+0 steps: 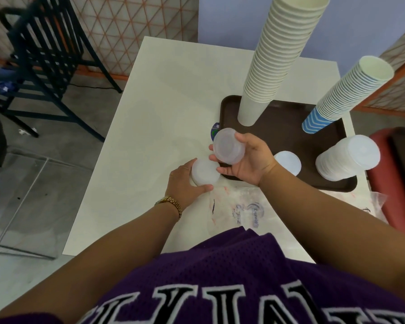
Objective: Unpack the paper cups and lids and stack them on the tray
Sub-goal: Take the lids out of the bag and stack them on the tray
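The right hand (248, 157) grips a small stack of translucent plastic lids (229, 146) above the left edge of the dark brown tray (288, 136). The left hand (185, 183) clasps another batch of white lids (205, 171) on the white table (164, 101), just left of the tray. Two tall cup stacks, plain white (278, 54) and blue-striped (344, 94), stand on the tray beside a lid pile (347, 157).

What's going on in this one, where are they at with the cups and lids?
A person is sorting lids. The right hand holds a small batch of lids above the tray's near-left edge; the left hand grips another batch on the table. Two cup stacks, white and blue-striped, and two lid piles already sit on the tray.
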`<state>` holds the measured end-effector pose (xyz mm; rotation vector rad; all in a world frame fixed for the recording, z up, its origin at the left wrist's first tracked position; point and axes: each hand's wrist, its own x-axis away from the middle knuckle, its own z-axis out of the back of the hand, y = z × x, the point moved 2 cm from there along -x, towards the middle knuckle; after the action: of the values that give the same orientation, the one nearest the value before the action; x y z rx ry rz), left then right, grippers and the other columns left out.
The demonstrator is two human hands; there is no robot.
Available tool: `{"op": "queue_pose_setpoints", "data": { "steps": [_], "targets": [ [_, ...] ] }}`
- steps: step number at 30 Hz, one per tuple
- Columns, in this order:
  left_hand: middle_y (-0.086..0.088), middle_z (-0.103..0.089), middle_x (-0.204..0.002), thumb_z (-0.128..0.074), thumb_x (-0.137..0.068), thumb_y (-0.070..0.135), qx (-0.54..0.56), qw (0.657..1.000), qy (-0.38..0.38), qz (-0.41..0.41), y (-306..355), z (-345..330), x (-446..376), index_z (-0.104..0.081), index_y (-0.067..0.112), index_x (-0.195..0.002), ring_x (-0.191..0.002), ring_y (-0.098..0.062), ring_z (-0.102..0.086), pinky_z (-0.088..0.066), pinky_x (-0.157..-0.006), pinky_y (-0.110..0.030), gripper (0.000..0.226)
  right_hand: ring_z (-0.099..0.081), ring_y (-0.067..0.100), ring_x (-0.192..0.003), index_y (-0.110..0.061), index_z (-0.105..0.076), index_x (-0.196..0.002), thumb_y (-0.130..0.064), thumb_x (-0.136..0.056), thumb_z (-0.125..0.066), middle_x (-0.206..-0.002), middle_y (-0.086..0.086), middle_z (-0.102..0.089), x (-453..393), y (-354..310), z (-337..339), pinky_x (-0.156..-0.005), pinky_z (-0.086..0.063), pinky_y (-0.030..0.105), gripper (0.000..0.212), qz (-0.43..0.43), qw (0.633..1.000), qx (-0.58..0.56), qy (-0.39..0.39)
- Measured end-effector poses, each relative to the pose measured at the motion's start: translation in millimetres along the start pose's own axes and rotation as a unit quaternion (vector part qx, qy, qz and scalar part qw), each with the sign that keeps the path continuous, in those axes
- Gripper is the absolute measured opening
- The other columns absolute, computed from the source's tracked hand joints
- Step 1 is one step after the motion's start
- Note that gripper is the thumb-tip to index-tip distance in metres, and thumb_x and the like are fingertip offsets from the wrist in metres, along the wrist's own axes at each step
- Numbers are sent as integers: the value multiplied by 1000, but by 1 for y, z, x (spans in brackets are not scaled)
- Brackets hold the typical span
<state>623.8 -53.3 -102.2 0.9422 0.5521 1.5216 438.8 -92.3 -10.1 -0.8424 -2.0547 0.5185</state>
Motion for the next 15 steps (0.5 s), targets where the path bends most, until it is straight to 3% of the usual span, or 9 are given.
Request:
{"op": "queue_pose_setpoints", "data": {
  "steps": [2,4,7,9,11,15],
  "targets": [
    [2,-54,-139,-84,-56,59,-4,1000,-1,1,-2,-1,0,-45,22,-142,-126,-19,-49,-42,-108,-44,101,-65,31,-104,-10,-47,-137,-37,-69,-77,-125,18,-62,4,-1,3,-76,-53,40,79,2,1000,-20,-6],
    [2,-52,-140,-85,-58,57,-6,1000,-1,2,-4,-1,-1,-44,23,-142,-128,-19,-47,-40,-109,-43,99,-66,32,-107,-8,-43,-141,-24,-84,-67,-129,19,-61,6,-2,4,-76,-57,42,64,5,1000,-10,14],
    [3,-51,-141,-86,-60,54,-15,1000,1,-1,-5,-2,-3,-43,24,-142,-129,-19,-46,-38,-111,-39,98,-62,39,-114,-12,-45,-137,-7,-91,-58,-129,21,-59,9,-6,12,-82,-58,47,49,29,997,-11,72],
    [2,-52,-141,-87,-62,49,-10,1000,3,-2,-4,-2,-4,-44,22,-142,-128,-19,-47,-37,-109,-33,95,-60,36,-116,-13,-51,-131,-5,-89,-60,-124,16,-60,15,-14,19,-84,-58,43,44,61,989,34,127],
    [1,-52,-141,-88,-63,46,-13,1000,6,-4,-4,-2,-4,-44,21,-142,-128,-19,-47,-37,-107,-32,94,-59,29,-111,-13,-57,-123,-8,-87,-65,-116,10,-62,24,-25,26,-83,-54,36,37,83,971,123,185],
    [0,-52,-140,-88,-63,47,-19,1000,7,-7,-4,-3,-4,-45,21,-142,-126,-21,-49,-40,-107,-36,93,-59,19,-97,-19,-59,-111,-16,-83,-74,-107,2,-62,45,-50,52,-73,-51,28,32,79,902,294,307]
  ]
}}
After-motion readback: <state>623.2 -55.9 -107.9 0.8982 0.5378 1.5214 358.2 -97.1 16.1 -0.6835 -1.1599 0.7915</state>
